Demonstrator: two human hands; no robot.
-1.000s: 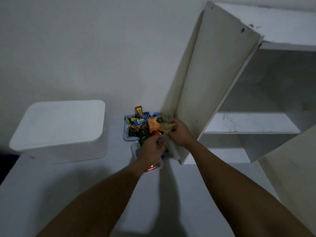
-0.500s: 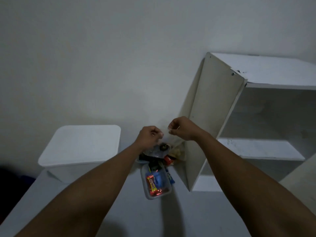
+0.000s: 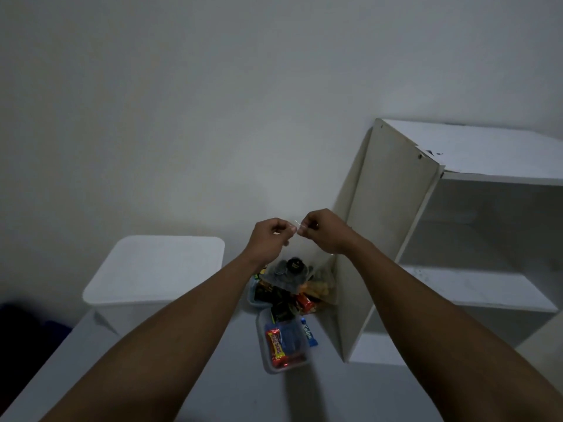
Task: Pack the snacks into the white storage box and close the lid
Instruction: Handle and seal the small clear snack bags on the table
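The white storage box (image 3: 152, 278) stands at the left on the table with its lid on. My left hand (image 3: 272, 239) and my right hand (image 3: 320, 231) are raised side by side, both pinching the top edge of a clear plastic bag (image 3: 292, 269) that hangs below them with dark round snacks in it. Under the bag lie loose wrapped snacks (image 3: 301, 300) and a small clear tub (image 3: 285, 345) holding a red-wrapped bar and blue packets. A blue bar (image 3: 309, 332) lies beside the tub.
A white open shelf unit (image 3: 457, 239) stands at the right, its side panel close to the snacks. A second small tub (image 3: 254, 295) sits behind the clear one. A plain wall is behind. The grey tabletop (image 3: 213, 391) stretches toward me.
Both hands have lifted the clear bag up off the snack pile and hold it by its top edge. The view has tilted upward, so the table sits lower in frame.
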